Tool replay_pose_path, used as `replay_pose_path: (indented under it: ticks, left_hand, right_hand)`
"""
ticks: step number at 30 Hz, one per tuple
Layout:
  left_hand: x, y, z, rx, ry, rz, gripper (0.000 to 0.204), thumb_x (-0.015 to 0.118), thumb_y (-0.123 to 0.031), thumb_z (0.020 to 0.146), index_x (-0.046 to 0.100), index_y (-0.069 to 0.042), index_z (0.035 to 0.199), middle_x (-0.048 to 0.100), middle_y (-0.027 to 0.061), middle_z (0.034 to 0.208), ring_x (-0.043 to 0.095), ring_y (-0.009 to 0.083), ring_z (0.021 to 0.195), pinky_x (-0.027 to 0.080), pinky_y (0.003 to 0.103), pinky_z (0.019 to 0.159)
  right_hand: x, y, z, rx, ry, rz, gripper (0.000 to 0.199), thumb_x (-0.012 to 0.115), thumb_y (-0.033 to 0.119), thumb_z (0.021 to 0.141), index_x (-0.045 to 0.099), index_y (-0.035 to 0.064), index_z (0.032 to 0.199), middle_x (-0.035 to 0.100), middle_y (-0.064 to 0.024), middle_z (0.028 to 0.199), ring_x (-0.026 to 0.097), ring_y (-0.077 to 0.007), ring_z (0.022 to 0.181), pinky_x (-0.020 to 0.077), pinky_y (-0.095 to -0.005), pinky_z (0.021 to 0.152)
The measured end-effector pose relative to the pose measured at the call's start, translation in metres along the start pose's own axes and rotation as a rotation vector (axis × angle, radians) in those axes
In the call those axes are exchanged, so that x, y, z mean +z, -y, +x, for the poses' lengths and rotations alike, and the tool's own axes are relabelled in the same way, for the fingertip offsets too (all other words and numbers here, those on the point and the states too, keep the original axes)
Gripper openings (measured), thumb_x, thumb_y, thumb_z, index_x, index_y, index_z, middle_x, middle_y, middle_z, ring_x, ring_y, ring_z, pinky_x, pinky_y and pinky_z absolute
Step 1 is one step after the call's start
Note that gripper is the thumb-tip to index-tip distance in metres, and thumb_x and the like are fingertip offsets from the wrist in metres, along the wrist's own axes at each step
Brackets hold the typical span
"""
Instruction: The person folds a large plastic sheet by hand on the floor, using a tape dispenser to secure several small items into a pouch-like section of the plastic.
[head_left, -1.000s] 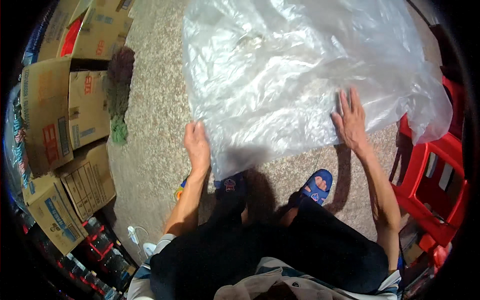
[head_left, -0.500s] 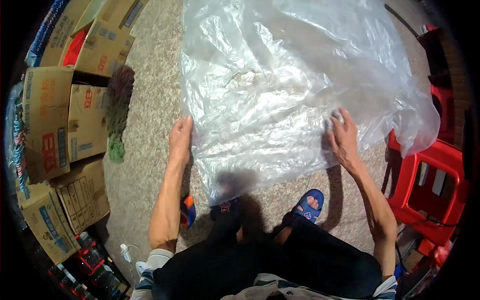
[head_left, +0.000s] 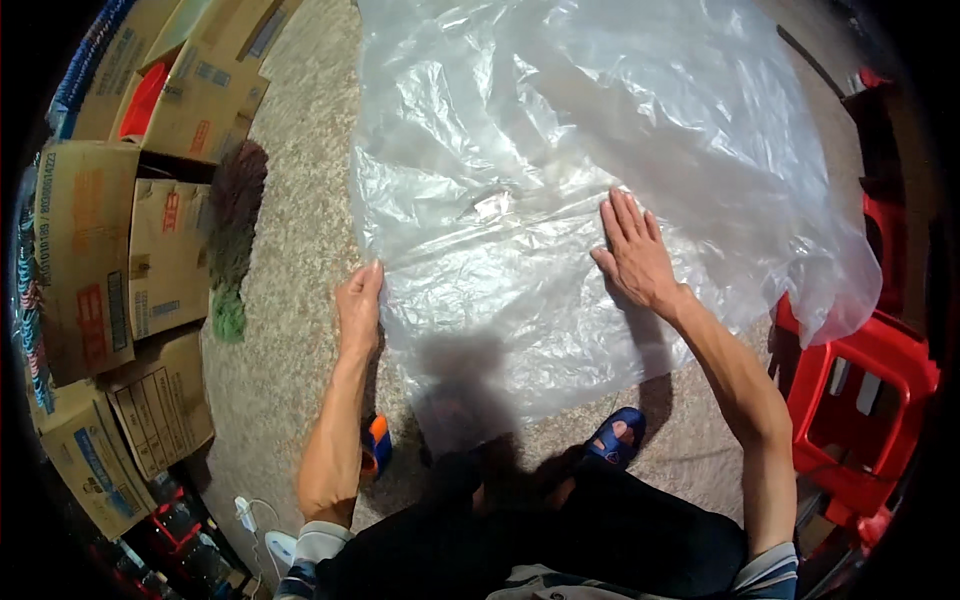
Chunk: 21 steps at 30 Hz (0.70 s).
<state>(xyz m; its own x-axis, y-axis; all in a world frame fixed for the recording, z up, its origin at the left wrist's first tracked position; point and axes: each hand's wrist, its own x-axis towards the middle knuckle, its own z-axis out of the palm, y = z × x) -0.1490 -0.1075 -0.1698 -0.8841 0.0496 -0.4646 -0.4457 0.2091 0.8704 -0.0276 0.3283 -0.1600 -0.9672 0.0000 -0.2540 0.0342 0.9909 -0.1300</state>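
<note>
A large, crinkled sheet of clear plastic (head_left: pixel 480 260) lies spread over the speckled floor in front of me. My left hand (head_left: pixel 358 298) is closed at the sheet's left edge, thumb and fingers pinching the film. On top of the plastic, right of its middle, my right hand (head_left: pixel 638 258) lies flat with its fingers stretched out and slightly apart. The sheet's near edge reaches my feet, and a shadow falls across it there. One foot in a blue slipper (head_left: pixel 614 437) shows below the sheet; the other is mostly hidden.
Stacked cardboard boxes (head_left: pixel 172 258) stand along the left, with a dark and green feather duster-like bundle (head_left: pixel 232 240) against them. A red plastic stool (head_left: pixel 812 385) is at the right, under the sheet's corner. An orange and blue object (head_left: pixel 377 445) sits by my left forearm; a white cable (head_left: pixel 262 510) lies lower left.
My right hand has moved left and farther out over the sheet, flattening from curled fingers to an open palm. My left hand stays at the left edge. The view has shifted slightly.
</note>
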Motion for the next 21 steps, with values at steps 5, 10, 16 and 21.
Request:
replay_pose_path:
  ticks: [5,10,16,21]
  left_hand:
    - [0.007,-0.012,0.015,-0.031,0.092,-0.193,0.033,0.068,-0.028,0.105,0.07,0.003,0.117,0.072,0.0034,0.104,0.065,0.0104,0.09,0.053,0.029,0.081]
    - [0.012,-0.057,0.067,-0.134,0.181,-0.252,0.036,0.07,-0.028,0.104,0.067,0.002,0.123,0.073,0.0073,0.111,0.07,0.0135,0.095,0.057,0.03,0.087]
    - [0.004,-0.06,0.076,-0.151,0.387,-0.464,0.029,0.069,-0.023,0.105,0.068,0.0,0.121,0.074,0.0072,0.107,0.071,0.0144,0.095,0.058,0.031,0.088]
    - [0.014,-0.039,0.075,-0.037,0.142,-0.219,0.021,0.068,-0.022,0.105,0.069,-0.003,0.113,0.074,0.0035,0.104,0.068,0.0102,0.087,0.056,0.027,0.08]
  right_hand:
    - [0.001,0.003,0.0,0.012,-0.004,0.036,0.074,0.051,0.041,0.107,0.026,0.0024,0.165,0.015,-0.0169,0.176,0.014,-0.0369,0.162,0.0161,-0.0549,0.129]
    - [-0.007,0.008,0.013,-0.031,-0.049,0.142,0.073,0.056,0.035,0.105,0.028,0.0033,0.165,0.021,-0.0187,0.174,0.017,-0.0386,0.161,0.0183,-0.0546,0.128]
    - [-0.008,0.008,0.016,-0.027,0.007,0.042,0.074,0.054,0.039,0.106,0.027,0.0051,0.166,0.02,-0.0163,0.175,0.017,-0.0361,0.162,0.0186,-0.0552,0.128]
    - [-0.006,0.009,0.014,-0.02,-0.004,0.009,0.075,0.052,0.042,0.107,0.026,0.004,0.166,0.018,-0.0153,0.175,0.015,-0.035,0.162,0.0177,-0.0568,0.128]
